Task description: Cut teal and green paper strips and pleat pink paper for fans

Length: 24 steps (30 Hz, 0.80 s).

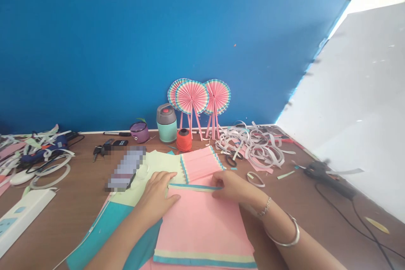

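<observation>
A pink paper sheet (202, 223) with yellow and teal edge strips lies in front of me on the brown table (69, 215). Its far edge carries a narrow fold (194, 187). My left hand (158, 196) presses on the left end of that fold, fingers together on the paper. My right hand (232, 187) pinches the fold's right end. Just beyond lies a pleated pink piece (201, 163) with zigzag teal edges. Under the pink sheet sit a pale green sheet (155, 164) and a teal sheet (107, 228).
Three finished pink paper fans (199, 99) lean on the blue wall. Near them stand a teal flask (166, 123), an orange thread spool (184, 140) and a purple jar (139, 131). Paper strip scraps (256, 143) and scissors (232, 159) lie right; a glue gun (329, 175), power strip (19, 217).
</observation>
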Each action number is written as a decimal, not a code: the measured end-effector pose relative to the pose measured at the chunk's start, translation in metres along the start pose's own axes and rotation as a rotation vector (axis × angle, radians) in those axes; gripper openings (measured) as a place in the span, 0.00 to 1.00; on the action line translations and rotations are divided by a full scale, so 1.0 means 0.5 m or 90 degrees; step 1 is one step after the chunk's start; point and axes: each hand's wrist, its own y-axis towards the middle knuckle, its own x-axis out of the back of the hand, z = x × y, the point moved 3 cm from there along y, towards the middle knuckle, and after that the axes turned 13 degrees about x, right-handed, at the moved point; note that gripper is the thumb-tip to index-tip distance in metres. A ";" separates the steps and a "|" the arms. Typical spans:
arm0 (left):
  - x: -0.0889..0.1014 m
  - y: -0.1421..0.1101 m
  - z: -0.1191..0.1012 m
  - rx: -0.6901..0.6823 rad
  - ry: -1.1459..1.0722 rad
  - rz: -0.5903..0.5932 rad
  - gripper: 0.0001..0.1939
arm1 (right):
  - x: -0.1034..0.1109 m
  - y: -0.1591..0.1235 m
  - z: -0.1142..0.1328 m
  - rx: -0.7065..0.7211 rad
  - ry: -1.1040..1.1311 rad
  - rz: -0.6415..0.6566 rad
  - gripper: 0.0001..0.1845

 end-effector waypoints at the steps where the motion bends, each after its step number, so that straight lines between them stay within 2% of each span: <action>1: 0.000 0.001 0.001 0.004 0.003 -0.005 0.23 | 0.001 0.000 0.001 0.007 0.002 -0.005 0.07; 5: 0.007 0.003 0.005 0.020 0.034 -0.043 0.15 | 0.007 -0.002 0.013 0.074 -0.032 -0.072 0.15; 9: 0.018 0.000 0.011 0.053 0.086 -0.081 0.05 | -0.003 0.000 0.022 0.104 -0.039 -0.064 0.11; 13: 0.016 -0.001 0.018 0.073 0.122 -0.072 0.08 | -0.016 0.004 0.026 0.096 -0.016 -0.044 0.12; 24: 0.005 0.004 0.012 0.036 0.100 -0.069 0.05 | -0.041 0.016 0.039 0.078 -0.025 -0.087 0.07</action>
